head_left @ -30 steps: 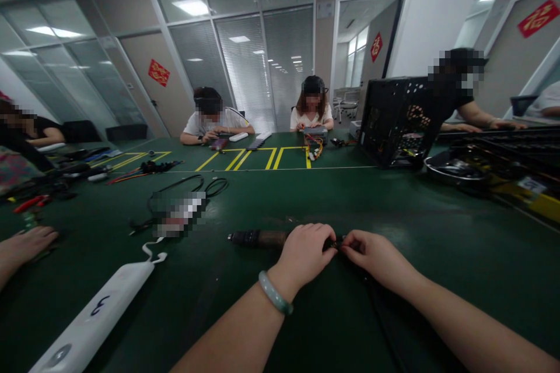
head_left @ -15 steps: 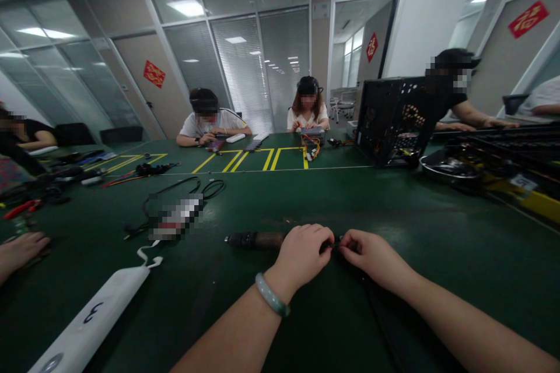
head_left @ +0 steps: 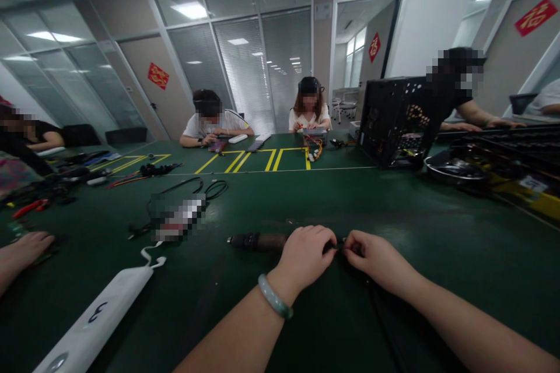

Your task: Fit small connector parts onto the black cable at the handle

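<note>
Black part [head_left: 338,243] hidden between left hand [head_left: 305,257] and right hand [head_left: 377,260], object [head_left: 178,217] at left pixelated, unidentifiable, white tube [head_left: 94,323] cut off at near edge

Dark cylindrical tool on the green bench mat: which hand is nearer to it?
Left. The left hand sits at the right end of the dark cylindrical tool, hiding where that end stops. The right hand is farther away, beyond the left hand, their fingers meeting at a small dark piece.

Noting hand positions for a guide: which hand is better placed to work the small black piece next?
Probably the right hand: its fingers are on the small black piece, while the left hand covers the end of the dark cylinder.
</note>
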Action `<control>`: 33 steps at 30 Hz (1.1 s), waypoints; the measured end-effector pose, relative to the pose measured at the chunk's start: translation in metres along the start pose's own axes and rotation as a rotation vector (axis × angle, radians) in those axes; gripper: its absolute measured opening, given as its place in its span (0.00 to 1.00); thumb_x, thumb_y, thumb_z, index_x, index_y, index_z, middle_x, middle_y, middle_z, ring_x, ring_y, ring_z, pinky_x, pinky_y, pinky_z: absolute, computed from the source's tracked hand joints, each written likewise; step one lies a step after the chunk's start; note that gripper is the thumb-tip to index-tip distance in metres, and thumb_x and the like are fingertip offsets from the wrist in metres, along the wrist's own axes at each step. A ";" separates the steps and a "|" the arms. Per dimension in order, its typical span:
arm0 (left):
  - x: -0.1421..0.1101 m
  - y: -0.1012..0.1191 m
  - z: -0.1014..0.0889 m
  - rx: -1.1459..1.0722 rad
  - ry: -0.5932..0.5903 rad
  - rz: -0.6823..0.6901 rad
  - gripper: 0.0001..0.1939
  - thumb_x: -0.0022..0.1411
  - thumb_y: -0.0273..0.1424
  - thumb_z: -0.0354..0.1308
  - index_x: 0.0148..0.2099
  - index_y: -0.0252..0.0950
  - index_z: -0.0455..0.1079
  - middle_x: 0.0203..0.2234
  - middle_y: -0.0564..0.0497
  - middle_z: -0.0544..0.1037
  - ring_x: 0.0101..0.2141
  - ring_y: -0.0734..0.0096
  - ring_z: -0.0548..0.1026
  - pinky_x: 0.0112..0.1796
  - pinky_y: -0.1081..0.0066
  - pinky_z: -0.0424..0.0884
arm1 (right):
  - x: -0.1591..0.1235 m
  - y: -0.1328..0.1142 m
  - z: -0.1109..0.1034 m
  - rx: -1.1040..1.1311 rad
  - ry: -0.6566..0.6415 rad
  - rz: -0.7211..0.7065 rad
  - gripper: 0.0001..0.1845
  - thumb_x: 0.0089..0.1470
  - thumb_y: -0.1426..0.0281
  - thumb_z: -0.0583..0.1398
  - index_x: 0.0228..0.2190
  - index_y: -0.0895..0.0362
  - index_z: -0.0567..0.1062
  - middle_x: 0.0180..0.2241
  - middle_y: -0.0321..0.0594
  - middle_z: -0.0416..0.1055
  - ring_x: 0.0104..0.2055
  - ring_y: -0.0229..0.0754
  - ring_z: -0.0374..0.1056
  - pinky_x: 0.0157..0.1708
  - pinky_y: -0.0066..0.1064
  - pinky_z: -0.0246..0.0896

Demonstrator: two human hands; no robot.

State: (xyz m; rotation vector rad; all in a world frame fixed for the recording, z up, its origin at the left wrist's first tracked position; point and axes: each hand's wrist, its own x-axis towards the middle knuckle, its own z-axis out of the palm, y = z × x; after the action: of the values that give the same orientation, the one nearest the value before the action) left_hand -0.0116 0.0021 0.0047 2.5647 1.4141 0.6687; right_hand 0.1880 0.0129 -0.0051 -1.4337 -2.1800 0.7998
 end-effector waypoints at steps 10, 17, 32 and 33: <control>0.000 0.000 0.000 -0.017 0.000 0.002 0.05 0.61 0.30 0.58 0.41 0.40 0.69 0.37 0.53 0.75 0.40 0.64 0.71 0.43 0.64 0.66 | 0.000 0.000 0.000 0.005 0.010 0.002 0.05 0.55 0.67 0.57 0.30 0.54 0.72 0.27 0.33 0.72 0.28 0.38 0.68 0.26 0.26 0.56; 0.000 0.000 0.000 0.000 -0.007 0.027 0.05 0.62 0.31 0.58 0.42 0.41 0.69 0.38 0.55 0.74 0.41 0.66 0.71 0.43 0.65 0.66 | 0.001 0.005 0.001 0.045 0.004 -0.026 0.06 0.57 0.66 0.57 0.32 0.53 0.73 0.29 0.33 0.74 0.31 0.39 0.69 0.28 0.27 0.58; 0.000 0.000 0.001 0.003 -0.019 0.029 0.06 0.62 0.28 0.57 0.42 0.41 0.69 0.39 0.55 0.74 0.42 0.66 0.71 0.44 0.64 0.66 | 0.001 0.001 0.001 0.024 -0.017 -0.004 0.07 0.57 0.65 0.57 0.33 0.54 0.74 0.30 0.35 0.75 0.30 0.40 0.69 0.28 0.27 0.57; 0.000 0.000 0.001 0.004 -0.017 0.036 0.06 0.62 0.28 0.57 0.43 0.41 0.69 0.39 0.54 0.74 0.42 0.65 0.71 0.44 0.64 0.65 | 0.001 0.000 0.001 0.017 -0.016 -0.004 0.07 0.57 0.65 0.57 0.33 0.54 0.74 0.30 0.35 0.74 0.30 0.40 0.69 0.28 0.27 0.57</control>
State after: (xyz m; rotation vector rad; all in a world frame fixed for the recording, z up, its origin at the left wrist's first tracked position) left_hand -0.0113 0.0027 0.0039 2.5980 1.3690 0.6476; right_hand 0.1875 0.0137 -0.0057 -1.4196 -2.1821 0.8287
